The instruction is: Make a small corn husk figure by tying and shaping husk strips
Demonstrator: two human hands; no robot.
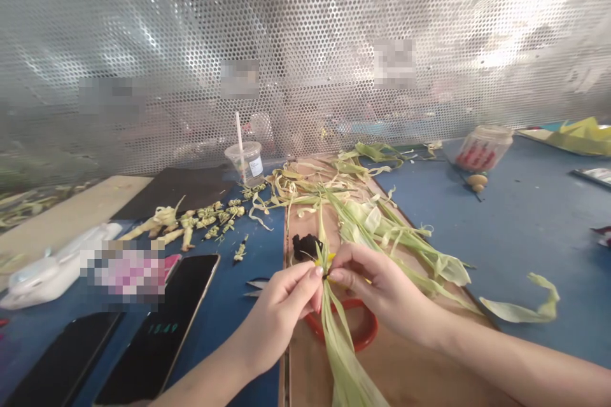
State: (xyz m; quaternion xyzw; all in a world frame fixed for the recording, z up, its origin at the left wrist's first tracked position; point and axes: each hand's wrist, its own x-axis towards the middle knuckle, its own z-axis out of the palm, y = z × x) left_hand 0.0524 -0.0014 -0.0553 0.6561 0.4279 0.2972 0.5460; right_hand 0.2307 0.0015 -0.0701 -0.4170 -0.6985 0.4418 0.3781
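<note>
A bundle of pale green corn husk strips [341, 343] hangs down toward me from between my two hands. My left hand [291, 292] is closed, pinching the bundle near its upper end. Close beside it, my right hand [363, 270] is closed too, with thumb and fingertips at a small dark spot on the husks that looks like a tie. Under my hands lie scissors with red handles [368, 329], their blades showing left of my left hand. Just beyond sits a black coil of thread or cord [306, 245], with something yellow partly hidden by my fingers.
Loose husks [396, 229] spread over the wooden board [310, 369]. Small knotted husk pieces [210, 219] lie left, near two phones [165, 331] and a white pouch [57, 267]. A plastic cup with a straw [245, 162] and a jar [484, 149] stand before a perforated metal screen [315, 63].
</note>
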